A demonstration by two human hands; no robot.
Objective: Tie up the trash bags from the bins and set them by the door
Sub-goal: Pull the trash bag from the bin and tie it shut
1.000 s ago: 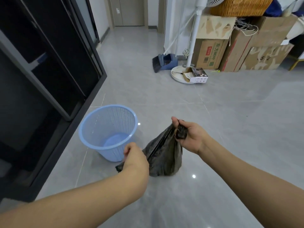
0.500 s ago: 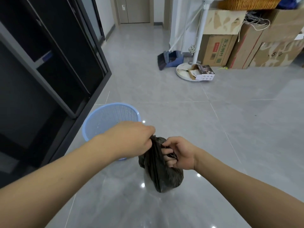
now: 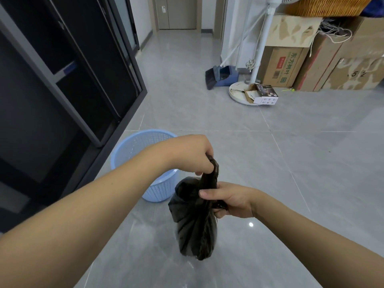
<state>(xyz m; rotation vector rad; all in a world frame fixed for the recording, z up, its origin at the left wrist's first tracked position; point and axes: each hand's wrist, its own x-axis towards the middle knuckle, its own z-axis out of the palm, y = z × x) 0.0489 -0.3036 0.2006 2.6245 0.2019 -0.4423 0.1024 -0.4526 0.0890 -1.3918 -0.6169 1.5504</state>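
Note:
A small black trash bag (image 3: pixel 196 227) hangs over the grey tile floor in front of me. My left hand (image 3: pixel 193 155) pinches the twisted top of the bag from above. Just below it, my right hand (image 3: pixel 230 199) is closed around the bag's neck from the right. A light blue mesh bin (image 3: pixel 158 189) stands on the floor just left of the bag, partly behind my left forearm, with no bag in it. A closed door (image 3: pixel 176 12) shows at the far end of the hallway.
Dark glass cabinet doors (image 3: pixel 62 80) line the left side. At the back right stand stacked cardboard boxes (image 3: pixel 311 59), a white fan stand (image 3: pixel 247 92) with a small box on its base, and a blue dustpan with broom (image 3: pixel 220 76).
My left hand rose from beside the bag to grip its top from above. The right hand shifted down onto the neck. The bag's top is now gathered and twisted, hanging upright.

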